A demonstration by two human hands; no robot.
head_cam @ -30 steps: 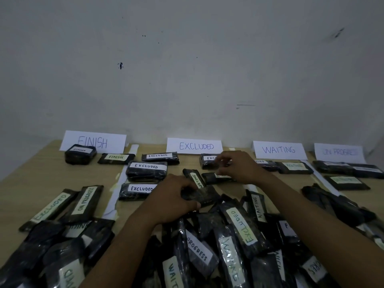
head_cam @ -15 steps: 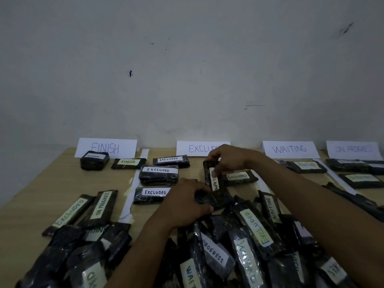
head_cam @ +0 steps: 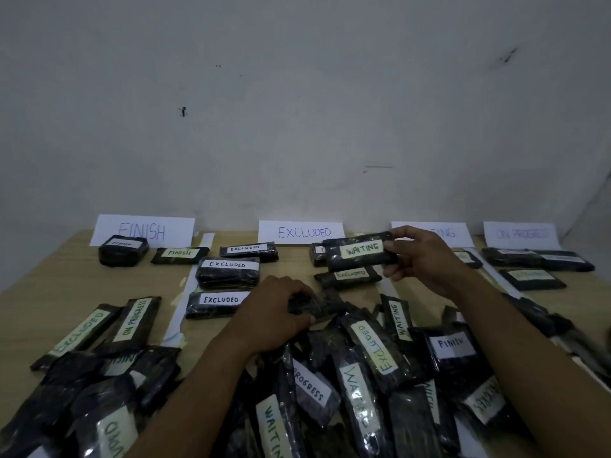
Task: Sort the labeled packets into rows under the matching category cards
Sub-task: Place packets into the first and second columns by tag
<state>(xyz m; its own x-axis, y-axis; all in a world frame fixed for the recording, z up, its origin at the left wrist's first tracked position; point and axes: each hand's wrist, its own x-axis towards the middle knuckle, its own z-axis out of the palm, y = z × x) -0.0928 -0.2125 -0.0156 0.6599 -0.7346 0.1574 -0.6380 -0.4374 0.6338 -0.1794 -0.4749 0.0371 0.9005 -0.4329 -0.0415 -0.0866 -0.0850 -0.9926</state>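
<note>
At the far left we are seeing the FINISH card (head_cam: 142,230) standing against the wall at the back of the wooden table (head_cam: 49,292), with two FINISH-labelled packets (head_cam: 180,255) lying just in front of it. Nearer to us, an EXCLUDED packet and an ON PROGRESS packet (head_cam: 134,322) are lying side by side at a slant, touching the unsorted pile (head_cam: 330,375) that is filling the near edge of the table. Moving right, the EXCLUDED card (head_cam: 301,232) is standing behind a group of EXCLUDED packets (head_cam: 228,272). Our left hand (head_cam: 274,312) is resting low on the pile, with its fingers curled shut around a dark packet (head_cam: 317,304) whose label we cannot read. Above and to the right, our right hand (head_cam: 426,259) is clamping the right end of the WAITING packet (head_cam: 358,251) between thumb and fingers, holding it level in the air above an EXCLUDED packet (head_cam: 348,276), just left of the WAITING card (head_cam: 453,233), which the hand is partly hiding. At the far right, the ON PROGRESS card (head_cam: 520,233) is standing behind several packets (head_cam: 535,261) whose labels are too blurred to read.
</note>
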